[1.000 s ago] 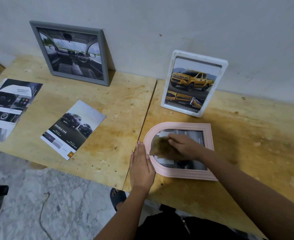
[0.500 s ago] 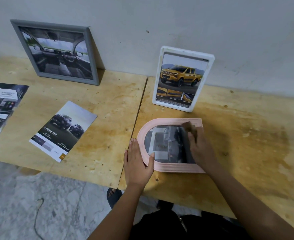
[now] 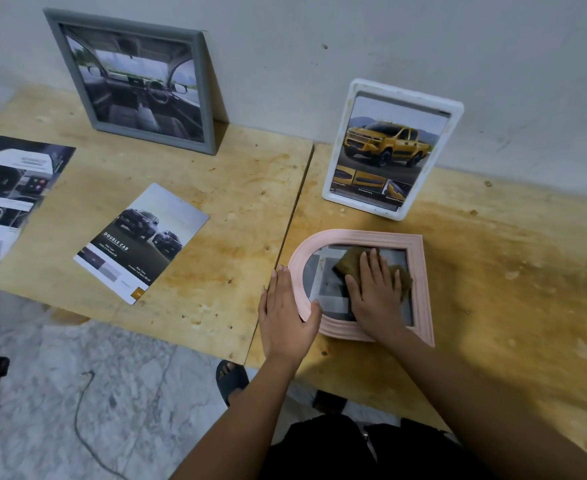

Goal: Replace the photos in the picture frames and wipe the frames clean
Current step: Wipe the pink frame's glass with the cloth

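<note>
1. Starting nearest us, we log the pink frame (image 3: 417, 278): arched on its left, lying flat near the front edge of the right surface (image 3: 493, 289).
2. Cloth (image 3: 349, 265): brown, crumpled, on the pink frame's glass.
3. Right hand (image 3: 377, 292): palm down on the cloth, fingers straight and pressing it, gripping nothing.
4. Left hand (image 3: 285, 317): flat on the surface against the frame's arch, fingers straight and together, thumb on the rim.
5. White frame (image 3: 403, 97): upright behind the pink one, leaning on the wall, holding a yellow truck photo.
6. Grey frame (image 3: 126, 28): on the left surface, leaning on the wall, showing a car interior.
7. Brochure (image 3: 139, 240): flat on the left surface; we read "DOUBLE CAB".
8. Second brochure (image 3: 11, 195): at the far left, flat.
</note>
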{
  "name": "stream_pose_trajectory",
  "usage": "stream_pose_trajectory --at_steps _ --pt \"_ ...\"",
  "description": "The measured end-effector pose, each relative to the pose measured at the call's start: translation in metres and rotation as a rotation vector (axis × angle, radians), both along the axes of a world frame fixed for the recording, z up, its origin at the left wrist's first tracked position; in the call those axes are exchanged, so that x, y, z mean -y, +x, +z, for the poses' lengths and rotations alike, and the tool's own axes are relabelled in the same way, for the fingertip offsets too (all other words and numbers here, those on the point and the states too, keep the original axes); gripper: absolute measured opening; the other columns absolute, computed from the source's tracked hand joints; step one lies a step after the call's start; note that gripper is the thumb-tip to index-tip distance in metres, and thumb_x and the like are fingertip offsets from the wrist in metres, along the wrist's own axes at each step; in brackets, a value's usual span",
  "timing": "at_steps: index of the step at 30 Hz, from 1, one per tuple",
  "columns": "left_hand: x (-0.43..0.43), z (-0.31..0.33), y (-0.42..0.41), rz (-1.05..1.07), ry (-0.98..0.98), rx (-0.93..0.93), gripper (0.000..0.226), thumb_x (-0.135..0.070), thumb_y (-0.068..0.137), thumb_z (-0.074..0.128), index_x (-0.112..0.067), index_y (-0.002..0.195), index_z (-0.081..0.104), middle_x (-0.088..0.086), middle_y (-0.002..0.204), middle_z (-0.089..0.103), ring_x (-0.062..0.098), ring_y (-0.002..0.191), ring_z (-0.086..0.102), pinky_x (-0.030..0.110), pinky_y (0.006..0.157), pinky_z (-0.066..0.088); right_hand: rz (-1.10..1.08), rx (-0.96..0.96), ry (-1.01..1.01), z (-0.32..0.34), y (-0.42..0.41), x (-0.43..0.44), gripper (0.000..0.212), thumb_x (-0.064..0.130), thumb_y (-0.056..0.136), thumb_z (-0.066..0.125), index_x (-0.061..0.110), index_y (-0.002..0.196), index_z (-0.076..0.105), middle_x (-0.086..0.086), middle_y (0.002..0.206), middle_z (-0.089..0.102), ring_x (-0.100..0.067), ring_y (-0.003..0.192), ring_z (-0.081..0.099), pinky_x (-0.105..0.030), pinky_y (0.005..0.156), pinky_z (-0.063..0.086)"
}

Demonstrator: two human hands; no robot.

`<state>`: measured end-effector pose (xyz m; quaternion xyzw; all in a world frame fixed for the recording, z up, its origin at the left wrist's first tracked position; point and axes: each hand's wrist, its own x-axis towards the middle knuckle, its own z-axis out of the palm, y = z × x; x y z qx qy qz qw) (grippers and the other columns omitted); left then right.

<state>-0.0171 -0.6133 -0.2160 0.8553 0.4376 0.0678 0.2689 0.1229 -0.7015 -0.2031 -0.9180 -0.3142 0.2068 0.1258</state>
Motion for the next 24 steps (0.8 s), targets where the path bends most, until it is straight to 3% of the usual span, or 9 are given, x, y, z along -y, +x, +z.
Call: stream_pose_trajectory --at_steps 6,13,16,19,24 --pt "-0.001 0.000 -0.001 0.007 -0.018 0.021 0.075 -0.050 0.088 0.043 -0.021 0.151 0.013 -0.007 0.158 0.013 0.005 0.145 0.004 0.029 0.118 0.003 0.121 0.006 0.005 -0.004 -0.006 -0.019 0.069 0.048 0.088 0.004 0.018 0.150 0.001 -0.001 0.159 -0.003 -0.016 0.145 -0.009 -0.037 0.113 -0.014" --pt "-0.004 -0.001 -0.001 0.012 -0.035 0.028 0.075 -0.049 0.087 0.042 -0.021 0.151 0.014 -0.008 0.158 0.011 0.003 0.145 0.002 0.028 0.117 0.000 0.492 0.012 0.057 0.001 0.001 -0.027 0.077 0.053 0.080 -0.004 0.023 0.149 0.012 0.005 0.157 0.003 -0.009 0.142 -0.010 -0.035 0.113 -0.013" --pt "-0.003 0.000 -0.003 0.012 -0.039 0.026 0.075 -0.048 0.086 0.042 -0.021 0.151 0.015 -0.008 0.158 0.013 0.003 0.144 0.002 0.028 0.118 -0.001 0.662 -0.039 0.063 0.005 0.016 -0.021 0.058 0.049 0.092 0.015 0.028 0.147 0.018 0.016 0.151 0.002 -0.001 0.138 -0.009 -0.033 0.113 -0.014" --pt "-0.003 0.003 -0.001 0.012 -0.033 0.012 0.076 -0.047 0.084 0.042 -0.021 0.151 0.015 -0.009 0.158 0.013 0.003 0.144 0.004 0.030 0.118 -0.005 0.769 -0.077 0.049 0.009 0.029 -0.012 0.048 0.029 0.099 0.038 0.032 0.145 0.023 0.023 0.147 0.003 0.001 0.138 -0.008 -0.035 0.113 -0.013" --pt "-0.004 0.004 0.000 0.044 -0.022 0.006 0.075 -0.045 0.082 0.042 -0.023 0.150 0.018 -0.010 0.157 0.016 0.002 0.144 0.006 0.032 0.117 -0.006 0.844 -0.063 0.076 0.011 0.040 0.005 0.048 0.042 0.092 0.029 0.033 0.139 0.039 0.025 0.145 0.016 -0.002 0.140 0.004 -0.039 0.115 -0.009"
